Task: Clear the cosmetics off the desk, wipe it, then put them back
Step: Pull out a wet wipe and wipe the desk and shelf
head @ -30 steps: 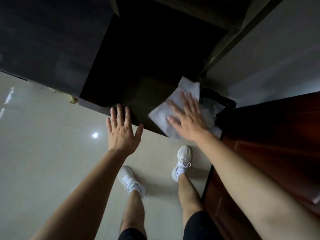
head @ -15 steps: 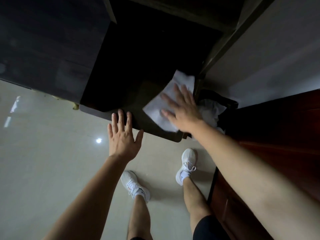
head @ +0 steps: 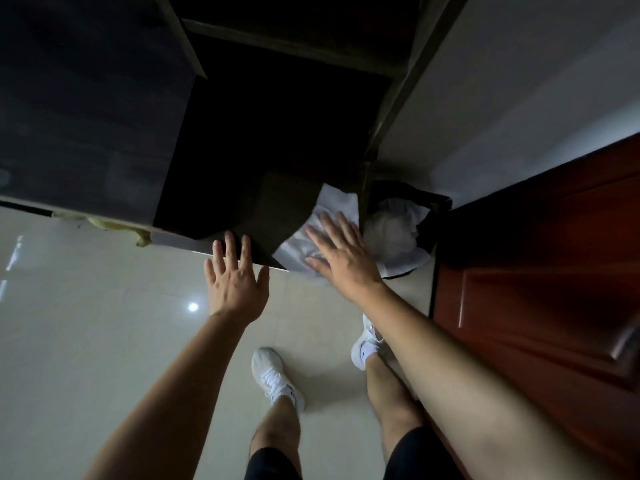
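A dark desk top [head: 263, 161] fills the upper middle of the view. A white wipe [head: 323, 220] lies at its front right corner. My right hand [head: 341, 252] presses flat on the wipe, fingers straight and spread. My left hand [head: 235, 275] rests open at the desk's front edge, its fingertips on the surface. No cosmetics show on the desk.
A dark cabinet side [head: 86, 109] stands at the left. A black bin with a white liner [head: 398, 226] sits right of the desk. A red-brown wooden door [head: 540, 251] is at the right. My feet in white shoes [head: 273, 375] stand on pale tiles.
The view shifted as my head moved. My right hand slid the wipe along the desk's right edge; it now hangs over the front corner. My left hand stayed at the front edge.
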Available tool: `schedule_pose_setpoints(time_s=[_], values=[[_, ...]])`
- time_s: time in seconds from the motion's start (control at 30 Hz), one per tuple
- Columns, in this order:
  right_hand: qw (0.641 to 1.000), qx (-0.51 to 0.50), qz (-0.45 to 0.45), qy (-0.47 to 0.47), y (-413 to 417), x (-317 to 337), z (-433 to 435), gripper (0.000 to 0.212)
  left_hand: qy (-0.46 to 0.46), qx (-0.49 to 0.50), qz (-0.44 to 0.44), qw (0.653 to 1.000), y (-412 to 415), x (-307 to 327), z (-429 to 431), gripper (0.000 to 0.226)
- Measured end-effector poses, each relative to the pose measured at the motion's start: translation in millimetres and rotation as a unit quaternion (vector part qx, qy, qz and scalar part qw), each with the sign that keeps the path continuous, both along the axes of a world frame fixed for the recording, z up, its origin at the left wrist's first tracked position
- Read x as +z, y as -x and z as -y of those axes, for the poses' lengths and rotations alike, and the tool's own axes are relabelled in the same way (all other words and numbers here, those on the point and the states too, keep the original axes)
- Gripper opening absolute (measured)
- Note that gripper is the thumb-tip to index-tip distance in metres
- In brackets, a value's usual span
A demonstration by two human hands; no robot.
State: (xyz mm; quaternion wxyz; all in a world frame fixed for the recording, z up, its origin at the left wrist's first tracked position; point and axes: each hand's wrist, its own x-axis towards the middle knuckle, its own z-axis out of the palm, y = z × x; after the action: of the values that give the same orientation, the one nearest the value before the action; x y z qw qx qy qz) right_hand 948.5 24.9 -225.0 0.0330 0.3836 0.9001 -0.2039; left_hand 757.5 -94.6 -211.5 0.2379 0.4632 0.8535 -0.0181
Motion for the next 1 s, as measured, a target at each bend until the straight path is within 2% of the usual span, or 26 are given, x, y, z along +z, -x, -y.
schedule_pose_setpoints(time_s=[0.13,0.27,0.47,0.6,0.77,0.9,1.0], values=[[0.995,-0.087,-0.055,0.004,-47.3,13.7,12.4,0.043,0.020,-0.023,-0.024,0.999,-1.8,15.5,-7.1,0.068],[0.982,-0.148,-0.110,0.048,-76.4,14.5,-3.8,0.039,-0.052,-0.071,-0.028,0.996,-29.1,23.7,-31.4,0.063],[0.943,-0.283,-0.175,0.002,-116.3,2.1,-56.2,0.030,-0.133,-0.159,-0.019,0.978,-93.0,8.8,-87.8,0.064],[0.935,-0.315,-0.162,0.019,-133.0,-38.2,-89.7,0.033,-0.150,-0.194,-0.034,0.969,-120.9,-25.1,-119.4,0.063],[0.946,-0.295,-0.113,0.072,-145.9,-82.0,-95.6,0.052,-0.160,-0.175,-0.079,0.968,-123.8,-53.0,-124.9,0.067],[0.946,-0.310,-0.077,0.060,-156.2,-63.3,-86.7,0.060,-0.156,-0.170,-0.069,0.970,-124.5,-38.7,-125.6,0.068],[0.943,-0.324,-0.059,0.048,-162.9,-15.9,-85.6,0.065,-0.133,-0.171,-0.072,0.974,-125.7,-0.4,-128.5,0.068]])
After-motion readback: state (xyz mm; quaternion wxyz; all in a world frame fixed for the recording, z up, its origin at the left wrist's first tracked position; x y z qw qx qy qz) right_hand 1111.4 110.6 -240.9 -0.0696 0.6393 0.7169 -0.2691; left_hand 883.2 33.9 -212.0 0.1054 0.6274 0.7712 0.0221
